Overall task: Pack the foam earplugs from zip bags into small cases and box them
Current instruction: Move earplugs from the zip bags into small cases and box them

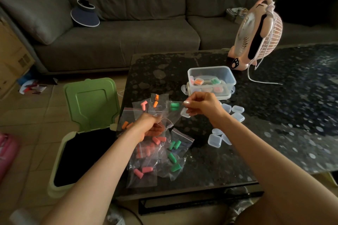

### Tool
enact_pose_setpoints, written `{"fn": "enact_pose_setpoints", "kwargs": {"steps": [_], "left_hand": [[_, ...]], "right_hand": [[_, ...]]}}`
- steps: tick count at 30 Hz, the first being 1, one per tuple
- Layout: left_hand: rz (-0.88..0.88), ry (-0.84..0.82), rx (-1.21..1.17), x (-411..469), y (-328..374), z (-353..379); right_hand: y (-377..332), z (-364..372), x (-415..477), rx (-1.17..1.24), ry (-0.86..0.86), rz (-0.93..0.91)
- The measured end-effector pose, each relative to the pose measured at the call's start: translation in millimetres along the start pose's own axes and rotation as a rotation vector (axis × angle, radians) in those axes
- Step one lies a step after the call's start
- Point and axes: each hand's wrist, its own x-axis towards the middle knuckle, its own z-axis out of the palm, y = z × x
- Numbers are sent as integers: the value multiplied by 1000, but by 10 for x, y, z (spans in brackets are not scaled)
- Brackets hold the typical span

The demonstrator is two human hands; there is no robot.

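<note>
The left hand [148, 124] is pinching the bottom of a zip bag [171, 113] of green earplugs [174, 106], while the right hand [203, 105] is gripping its top edge and also clutching a small case [184, 112]. Tearing the seal open too sharply, I judge, could be flinging earplugs off the counter [274, 115] into the open bin [82, 157] just left of the left hand.

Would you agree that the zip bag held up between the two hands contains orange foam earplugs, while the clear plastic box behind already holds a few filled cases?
Not quite: in the head view, the clear zip bag held between the left hand and right hand contains green foam earplugs, not orange ones. The rest holds: the clear plastic box behind already holds a few filled cases.
</note>
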Motion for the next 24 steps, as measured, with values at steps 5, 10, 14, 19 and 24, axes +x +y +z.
{"fn": "enact_pose_setpoints", "kwargs": {"steps": [5,10,14,19,24], "left_hand": [[-24,23,-28,19,26,-10],[-30,21,-26,9,11,-11],[-33,21,-26,6,5,-10],[-11,-20,-82,-22,28,10],[18,-101,-189,-67,73,-3]], "right_hand": [[15,5,3,-108,-102,-26],[11,25,1,-143,-83,-66],[14,36,-10,-182,-87,-80],[20,28,20,-112,-56,-118],[-48,45,0,67,-63,-160]]}}
